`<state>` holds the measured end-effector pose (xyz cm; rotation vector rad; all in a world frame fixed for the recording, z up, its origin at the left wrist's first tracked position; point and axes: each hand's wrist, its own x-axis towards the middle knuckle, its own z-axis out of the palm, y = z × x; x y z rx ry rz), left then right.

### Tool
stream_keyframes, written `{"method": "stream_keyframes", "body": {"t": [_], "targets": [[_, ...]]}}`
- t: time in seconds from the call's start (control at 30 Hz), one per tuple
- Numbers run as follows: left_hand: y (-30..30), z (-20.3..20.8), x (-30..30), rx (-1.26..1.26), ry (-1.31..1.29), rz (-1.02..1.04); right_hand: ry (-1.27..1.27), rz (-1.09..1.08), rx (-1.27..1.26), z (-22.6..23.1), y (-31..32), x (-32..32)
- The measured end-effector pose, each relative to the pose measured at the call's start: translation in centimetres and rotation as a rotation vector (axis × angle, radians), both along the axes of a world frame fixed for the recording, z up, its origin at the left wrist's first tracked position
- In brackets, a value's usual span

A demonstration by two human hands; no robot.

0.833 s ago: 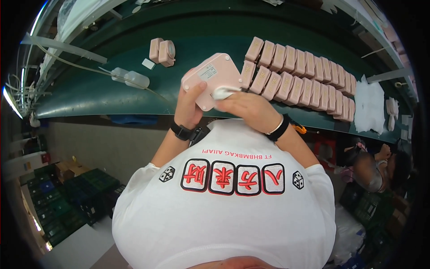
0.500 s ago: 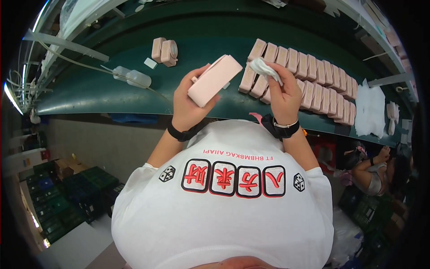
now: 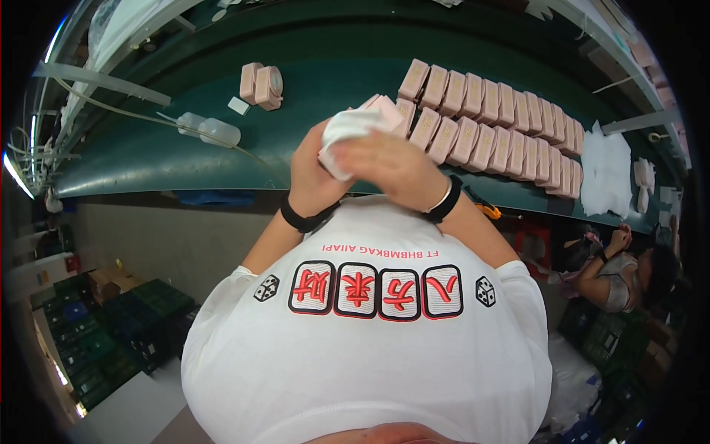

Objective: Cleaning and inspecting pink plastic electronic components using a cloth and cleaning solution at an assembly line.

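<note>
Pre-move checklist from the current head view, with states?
1. Left hand holding the pink case: ok.
2. Right hand has the white cloth against the case: ok.
3. Right hand free: not ok, occupied with the cloth.
4. Surface under the cloth clean: cannot tell, covered.
5. Case clear of the pink rows: cannot tell, they overlap in view.
6. Bottles apart from both hands: ok.
</note>
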<state>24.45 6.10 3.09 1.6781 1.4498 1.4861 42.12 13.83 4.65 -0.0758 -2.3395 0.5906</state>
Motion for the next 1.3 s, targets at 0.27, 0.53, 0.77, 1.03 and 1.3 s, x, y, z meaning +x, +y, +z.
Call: {"method": "stream_keyframes", "body": {"t": [0.27,0.53,0.77,1.03,1.3], "targets": [[0.1,-0.5,-1.0,-0.012,0.007,-0.162,0.230,-0.348,-0.514,-4.5,2.9,2.9],[0.6,-1.3,-1.5,-0.161,-0.975,-0.378,0.354,-0.120,-1.281,-1.4,1.5,3.4],[1.9,-0.4,-0.9,-0.181,-0.729,-0.376,0.220,-0.161,-0.917,1.2,1.4,3.8],[2.6,2.4,-1.6,0.022,-0.128,-0.486,-0.002,-0.129,-0.524,2.7,1.8,5.0],[2.2,3.6,-0.4,0.093,-0.051,-0.142,0.794,-0.478,-1.098,1.9,0.4,5.7]]}}
